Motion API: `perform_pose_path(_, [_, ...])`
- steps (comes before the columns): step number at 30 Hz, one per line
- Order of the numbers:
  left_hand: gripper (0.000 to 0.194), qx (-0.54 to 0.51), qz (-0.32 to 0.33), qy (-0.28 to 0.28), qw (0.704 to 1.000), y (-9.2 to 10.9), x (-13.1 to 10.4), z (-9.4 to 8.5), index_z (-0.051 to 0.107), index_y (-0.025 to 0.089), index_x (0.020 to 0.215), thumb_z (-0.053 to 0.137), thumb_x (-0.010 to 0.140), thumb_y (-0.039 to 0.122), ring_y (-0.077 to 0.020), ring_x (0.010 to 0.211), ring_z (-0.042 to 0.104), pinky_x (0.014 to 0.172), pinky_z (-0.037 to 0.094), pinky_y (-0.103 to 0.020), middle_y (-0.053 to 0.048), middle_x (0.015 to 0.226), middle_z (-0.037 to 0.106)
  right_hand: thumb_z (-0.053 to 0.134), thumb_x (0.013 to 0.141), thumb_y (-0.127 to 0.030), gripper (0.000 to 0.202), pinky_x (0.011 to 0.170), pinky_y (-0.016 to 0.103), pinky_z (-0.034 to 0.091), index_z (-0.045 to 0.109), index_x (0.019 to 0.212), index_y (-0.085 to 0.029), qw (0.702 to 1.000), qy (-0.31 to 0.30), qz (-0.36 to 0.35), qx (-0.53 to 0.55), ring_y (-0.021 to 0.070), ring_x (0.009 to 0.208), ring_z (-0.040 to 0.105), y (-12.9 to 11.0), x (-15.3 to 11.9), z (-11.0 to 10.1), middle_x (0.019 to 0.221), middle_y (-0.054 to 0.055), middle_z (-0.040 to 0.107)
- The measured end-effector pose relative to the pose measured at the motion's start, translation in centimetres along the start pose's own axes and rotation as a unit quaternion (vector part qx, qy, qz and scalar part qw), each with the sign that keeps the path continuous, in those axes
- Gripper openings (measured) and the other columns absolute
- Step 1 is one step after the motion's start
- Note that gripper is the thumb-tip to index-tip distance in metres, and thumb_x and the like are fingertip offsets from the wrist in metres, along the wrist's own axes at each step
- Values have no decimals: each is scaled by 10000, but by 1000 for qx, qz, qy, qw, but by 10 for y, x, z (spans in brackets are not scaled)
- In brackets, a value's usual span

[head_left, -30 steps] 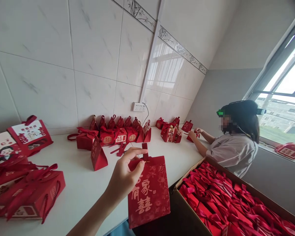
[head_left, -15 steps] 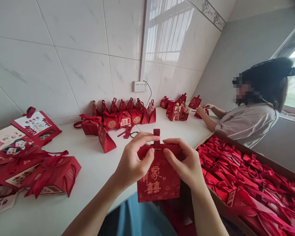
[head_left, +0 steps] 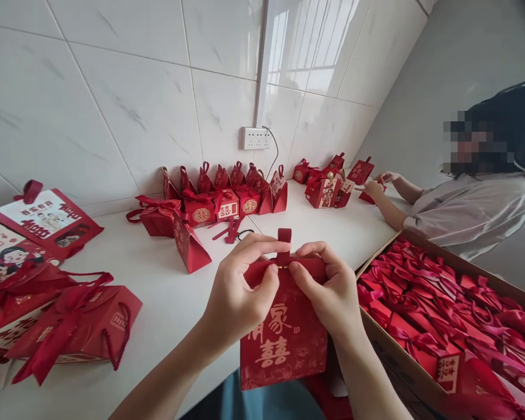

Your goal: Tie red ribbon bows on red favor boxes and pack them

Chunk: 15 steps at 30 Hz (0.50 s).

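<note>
Between my hands hangs a red gift box with pale gold Chinese characters on its front. My left hand pinches its top edge on the left, the index finger touching the upright ribbon loop. On the other side of the loop, my right hand grips the same top edge with thumb and fingers. A thin gold-coloured strip shows between my two thumbs, at the foot of the loop. The box hangs in front of the table's edge, above my lap.
Several finished-looking red boxes line the wall on the white table. More boxes with ribbons lie at left. A carton full of red boxes stands at right. Beyond it, a co-worker handles a small red box.
My view has shifted closer and slightly left-tilted, so the surroundings sit differently. The box appears larger and lower; both hands keep their pinch at its top edge.
</note>
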<state>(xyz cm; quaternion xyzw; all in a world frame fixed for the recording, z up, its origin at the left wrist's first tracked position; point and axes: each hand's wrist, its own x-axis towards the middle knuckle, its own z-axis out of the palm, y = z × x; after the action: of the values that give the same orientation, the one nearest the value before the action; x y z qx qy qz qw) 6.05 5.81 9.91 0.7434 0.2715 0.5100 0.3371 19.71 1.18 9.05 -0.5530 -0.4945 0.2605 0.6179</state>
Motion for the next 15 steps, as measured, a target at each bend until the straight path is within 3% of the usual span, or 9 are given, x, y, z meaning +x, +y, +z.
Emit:
perform_pose_path(3, [305, -2, 2, 1, 1000, 0, -1, -1, 682, 206, 994, 509, 785, 66, -144, 915, 611, 769, 523, -227, -35, 990, 646, 656, 733, -328, 145, 376, 180, 404, 573, 764, -214, 999, -20, 33, 14, 87, 418, 514, 0, 2, 0, 624, -42, 631])
perform_pose_path(8, [320, -5, 14, -3, 1000, 0, 0, -2, 678, 211, 997, 493, 790, 53, -139, 918, 608, 776, 521, -224, -33, 983, 639, 647, 744, -266, 162, 562, 204, 523, 618, 897, -226, 999, -11, -40, -22, 133, 655, 652, -1, 2, 1, 795, -9, 700])
perform_pose_path(15, [351, -13, 28, 9, 999, 4, -4, -8, 667, 223, 994, 492, 770, 17, -133, 932, 613, 760, 526, -197, -29, 992, 631, 661, 773, -296, 121, 663, 221, 541, 623, 871, -236, 997, -21, -75, -24, 157, 726, 661, 6, 0, 3, 788, -2, 687])
